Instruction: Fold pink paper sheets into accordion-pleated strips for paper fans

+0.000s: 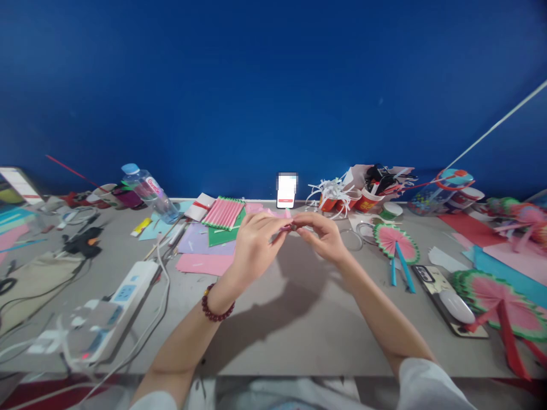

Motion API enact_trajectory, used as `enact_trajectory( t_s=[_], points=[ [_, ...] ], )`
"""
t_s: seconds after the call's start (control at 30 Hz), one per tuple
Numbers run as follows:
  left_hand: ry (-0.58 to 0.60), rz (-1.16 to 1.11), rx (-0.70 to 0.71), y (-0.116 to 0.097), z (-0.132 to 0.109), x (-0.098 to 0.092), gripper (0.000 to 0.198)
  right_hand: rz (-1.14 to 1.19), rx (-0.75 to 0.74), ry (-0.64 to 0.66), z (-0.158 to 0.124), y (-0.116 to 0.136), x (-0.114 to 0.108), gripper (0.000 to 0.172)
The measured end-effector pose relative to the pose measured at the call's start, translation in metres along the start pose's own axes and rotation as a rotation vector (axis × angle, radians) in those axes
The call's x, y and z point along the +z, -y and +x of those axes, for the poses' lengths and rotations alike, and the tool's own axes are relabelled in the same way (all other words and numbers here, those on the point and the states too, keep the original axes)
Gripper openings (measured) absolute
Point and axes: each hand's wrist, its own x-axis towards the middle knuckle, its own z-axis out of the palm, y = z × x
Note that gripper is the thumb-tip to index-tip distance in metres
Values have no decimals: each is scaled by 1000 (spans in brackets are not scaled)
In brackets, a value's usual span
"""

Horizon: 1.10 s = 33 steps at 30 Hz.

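Note:
Both hands meet above the middle of the grey table, fingertips close together. My left hand (257, 242) wears a dark red bead bracelet (218, 303) at the wrist and is closed in a pinch. Facing it, my right hand (321, 234) also has thumb and forefinger pinched. Between the fingertips shows a small dark reddish piece (290, 227); it is mostly covered and its kind cannot be made out. Just behind the fingers lies pink paper (255, 209). A pleated pink-and-green paper piece (224, 212) rests on a green sheet (217, 236) left of the hands.
A lit phone (286, 191) stands against the blue wall. At left are a tilted water bottle (149, 189), a power strip (123, 304) with cables and a glue gun (88, 242). On the right lie watermelon-coloured paper fans (399, 242), a phone with a white mouse (456, 306), and filled cups (368, 200).

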Motion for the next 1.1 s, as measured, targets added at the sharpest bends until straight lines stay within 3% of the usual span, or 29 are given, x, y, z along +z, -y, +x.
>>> enact_trajectory(
  t_s=[0.5,0.83,1.1],
  points=[
    [-36,-17,42,-2,0,0,17,-46,-48,-21,3,9,-6,13],
    [27,-59,42,-5,-1,0,17,175,109,41,2,4,-9,13],
    [2,-53,1,-7,-1,3,20,-156,-90,-45,-1,19,-3,15]
  ],
)
